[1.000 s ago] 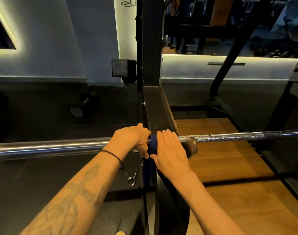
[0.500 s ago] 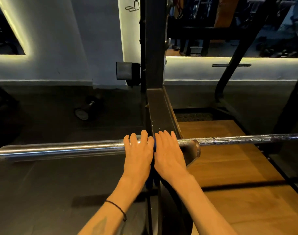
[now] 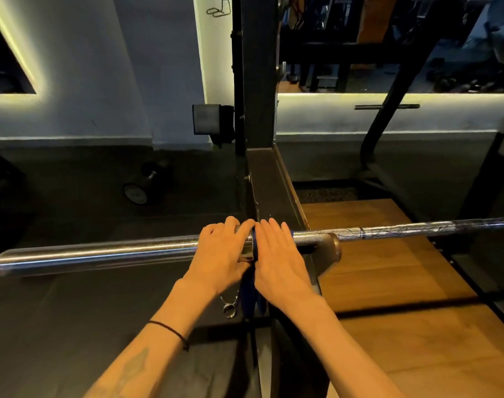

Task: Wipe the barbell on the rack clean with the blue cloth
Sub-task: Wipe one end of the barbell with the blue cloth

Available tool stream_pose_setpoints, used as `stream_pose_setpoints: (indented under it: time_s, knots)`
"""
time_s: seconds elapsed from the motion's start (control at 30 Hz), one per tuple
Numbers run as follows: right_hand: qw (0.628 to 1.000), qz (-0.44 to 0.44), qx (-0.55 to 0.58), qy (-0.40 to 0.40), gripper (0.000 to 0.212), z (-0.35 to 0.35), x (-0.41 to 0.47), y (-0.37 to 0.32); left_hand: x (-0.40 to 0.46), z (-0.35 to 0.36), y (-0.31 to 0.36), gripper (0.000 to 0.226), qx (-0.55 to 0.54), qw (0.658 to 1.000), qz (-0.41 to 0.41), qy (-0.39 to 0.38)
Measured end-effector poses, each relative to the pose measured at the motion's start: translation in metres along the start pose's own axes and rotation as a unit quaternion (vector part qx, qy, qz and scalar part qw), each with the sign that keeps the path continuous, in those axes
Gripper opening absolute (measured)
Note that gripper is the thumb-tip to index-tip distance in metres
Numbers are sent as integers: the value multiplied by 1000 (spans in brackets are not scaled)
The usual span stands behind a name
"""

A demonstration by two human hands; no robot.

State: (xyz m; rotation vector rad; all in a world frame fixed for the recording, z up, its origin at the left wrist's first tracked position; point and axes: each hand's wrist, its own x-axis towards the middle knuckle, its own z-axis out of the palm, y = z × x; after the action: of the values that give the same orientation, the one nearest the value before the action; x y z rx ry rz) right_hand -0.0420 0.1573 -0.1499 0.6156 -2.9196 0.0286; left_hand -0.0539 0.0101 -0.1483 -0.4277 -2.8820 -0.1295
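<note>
The steel barbell [image 3: 101, 252] lies level across the view, resting on the black rack's hook [image 3: 331, 251]. Its thick sleeve points left and its thinner knurled shaft runs right. The blue cloth [image 3: 249, 285] is draped over the bar at the collar, its ends hanging down between my wrists. My left hand [image 3: 219, 254] lies over the sleeve just left of the cloth, fingers laid across the top. My right hand [image 3: 279, 259] presses flat on the cloth-covered bar, fingers straight. A sliver of blue shows beyond its fingertips.
The black rack upright [image 3: 258, 81] and its floor beam [image 3: 269, 191] stand straight ahead. A wooden platform [image 3: 388, 282] lies to the right, dark rubber floor to the left. A dumbbell [image 3: 138, 191] sits on the floor at left; a spring collar clip [image 3: 230, 307] lies below my left wrist.
My left hand let go of its curled grip on the bar and laid its fingers flat over it. Both hands now sit side by side with the cloth between them.
</note>
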Motion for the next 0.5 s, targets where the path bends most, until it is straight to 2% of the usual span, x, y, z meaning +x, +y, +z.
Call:
stream_pose_setpoints:
  time_s: [0.1,0.2,0.3,0.37,0.5]
  knots:
    - [999,-9,-50,2,66,-5,-4,16,-1,0,2,83,8,1000,-3,17]
    - [995,74,-62,16,52,-10,-3,22,-3,0,4,83,18,1000,-9,20]
    - [988,132,-83,-1,63,-7,-1,15,-4,1,5,83,26,999,-20,27]
    - [988,134,-77,8,66,-6,-1,2,-5,3,5,84,23,999,-25,29]
    - [999,35,-13,9,84,4,-8,-12,-7,4,7,85,25,999,-30,25]
